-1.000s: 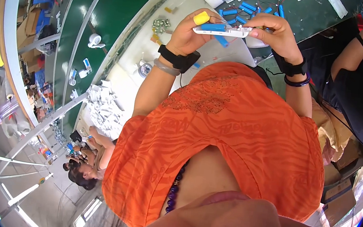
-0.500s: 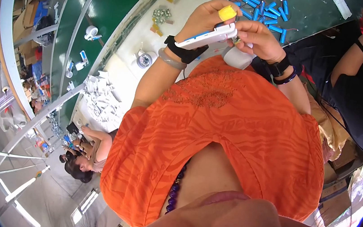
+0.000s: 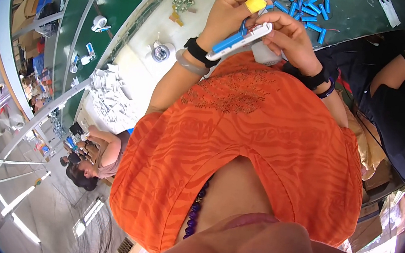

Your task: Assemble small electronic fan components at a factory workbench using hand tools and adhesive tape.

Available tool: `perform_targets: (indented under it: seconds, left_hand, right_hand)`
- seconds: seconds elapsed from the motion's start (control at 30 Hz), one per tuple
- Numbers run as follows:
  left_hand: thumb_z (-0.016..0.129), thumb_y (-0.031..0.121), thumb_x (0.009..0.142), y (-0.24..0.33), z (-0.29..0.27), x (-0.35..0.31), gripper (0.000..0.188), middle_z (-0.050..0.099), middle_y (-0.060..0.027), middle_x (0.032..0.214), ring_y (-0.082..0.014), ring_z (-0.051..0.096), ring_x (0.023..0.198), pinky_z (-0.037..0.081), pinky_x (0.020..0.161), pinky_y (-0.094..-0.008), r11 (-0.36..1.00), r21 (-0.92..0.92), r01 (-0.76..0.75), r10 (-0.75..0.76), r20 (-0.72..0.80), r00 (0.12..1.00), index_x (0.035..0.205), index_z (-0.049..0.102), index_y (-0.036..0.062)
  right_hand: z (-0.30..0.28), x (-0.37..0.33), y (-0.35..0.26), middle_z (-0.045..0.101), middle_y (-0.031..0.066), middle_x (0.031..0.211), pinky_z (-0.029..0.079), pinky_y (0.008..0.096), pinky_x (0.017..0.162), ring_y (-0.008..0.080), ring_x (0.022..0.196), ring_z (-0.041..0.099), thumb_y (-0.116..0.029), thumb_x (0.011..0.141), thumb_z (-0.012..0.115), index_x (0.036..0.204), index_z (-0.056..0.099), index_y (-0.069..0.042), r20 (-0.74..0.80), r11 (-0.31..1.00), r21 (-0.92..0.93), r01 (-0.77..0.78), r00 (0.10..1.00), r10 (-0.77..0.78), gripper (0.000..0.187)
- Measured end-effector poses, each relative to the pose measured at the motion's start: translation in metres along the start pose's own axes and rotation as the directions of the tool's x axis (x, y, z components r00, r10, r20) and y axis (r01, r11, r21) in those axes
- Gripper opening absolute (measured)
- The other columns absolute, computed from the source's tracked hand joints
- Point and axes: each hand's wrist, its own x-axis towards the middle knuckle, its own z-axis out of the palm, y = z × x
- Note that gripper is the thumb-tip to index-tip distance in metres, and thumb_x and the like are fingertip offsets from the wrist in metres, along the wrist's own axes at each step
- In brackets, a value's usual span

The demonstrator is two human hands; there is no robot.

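A narrow white plastic housing [image 3: 245, 43] is held at a slant before my chest, its inner side showing a blue cylindrical battery [image 3: 228, 44] lying along it. My left hand [image 3: 229, 17] is closed around its far side, with a yellow cover [image 3: 255, 3] on the thumb. From the other side, my right hand [image 3: 292, 40] has its fingers bent round the housing's upper end; any small part between the fingertips is too small to make out. Just below hangs a rounded white part [image 3: 266, 54], partly hidden by the right hand.
Several blue batteries with wires [image 3: 302, 10] lie on the dark green tabletop at the upper right. On the pale surface to the left are small circuit boards [image 3: 183, 2], a round white device [image 3: 160, 53] and a heap of white parts [image 3: 110, 96]. Another person [image 3: 102, 157] sits at lower left.
The housing has turned, so more of the blue battery inside shows. My right fingers have shifted about its upper end, the index finger now extending over it.
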Motion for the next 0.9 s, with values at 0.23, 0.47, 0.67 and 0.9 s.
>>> perform_targets:
  seconds: [0.23, 0.47, 0.67, 0.9]
  left_hand:
    - [0.062, 0.009, 0.091, 0.018, 0.027, -0.015, 0.014, 0.068, -0.0017, 0.088, -0.0034, 0.053, 0.064, 0.042, 0.055, -0.0173, 0.836, 0.386, -0.391, 0.434, -0.027, 0.901, 0.101, 0.07, 0.0013]
    - [0.061, 0.008, 0.092, 0.019, 0.028, -0.026, 0.015, 0.066, -0.0046, 0.093, -0.0061, 0.057, 0.068, 0.044, 0.056, -0.0189, 0.875, 0.334, -0.351, 0.379, -0.02, 0.925, 0.103, 0.068, -0.0001]
    - [0.055, 0.014, 0.097, 0.01, 0.024, -0.028, 0.02, 0.063, -0.0039, 0.078, -0.0084, 0.057, 0.062, 0.046, 0.058, -0.022, 0.952, 0.193, -0.236, 0.268, -0.163, 0.95, 0.108, 0.061, -0.0016]
    - [0.057, 0.012, 0.095, -0.001, 0.019, -0.026, 0.024, 0.064, -0.0054, 0.095, -0.0073, 0.057, 0.08, 0.047, 0.067, -0.0231, 0.928, -0.325, -0.18, 0.193, 0.011, 0.981, 0.114, 0.063, -0.0009]
  right_hand:
    - [0.006, -0.007, -0.003, 0.063, 0.0015, 0.096, 0.038, 0.0168, 0.055, 0.0024, 0.07, 0.051, -0.002, 0.094, 0.055, 0.116, 0.057, -0.004, 0.023, 0.963, -0.154, 0.223, 0.975, -0.222, 0.022]
    - [0.009, -0.015, -0.012, 0.064, 0.0007, 0.099, 0.045, 0.017, 0.061, 0.0047, 0.084, 0.059, -0.004, 0.094, 0.058, 0.113, 0.061, -0.002, 0.029, 0.941, -0.21, 0.267, 0.963, -0.267, 0.019]
    - [0.012, -0.022, -0.03, 0.062, 0.0015, 0.105, 0.047, 0.0206, 0.072, 0.0067, 0.085, 0.057, -0.002, 0.094, 0.058, 0.116, 0.062, -0.003, 0.012, 0.956, -0.258, 0.141, 0.99, -0.143, 0.023]
    - [0.029, -0.018, -0.067, 0.065, 0.0053, 0.101, 0.044, 0.0271, 0.075, 0.02, 0.083, 0.06, 0.006, 0.085, 0.061, 0.111, 0.065, -0.004, 0.285, 0.362, -0.815, 0.453, 0.856, -0.431, 0.028]
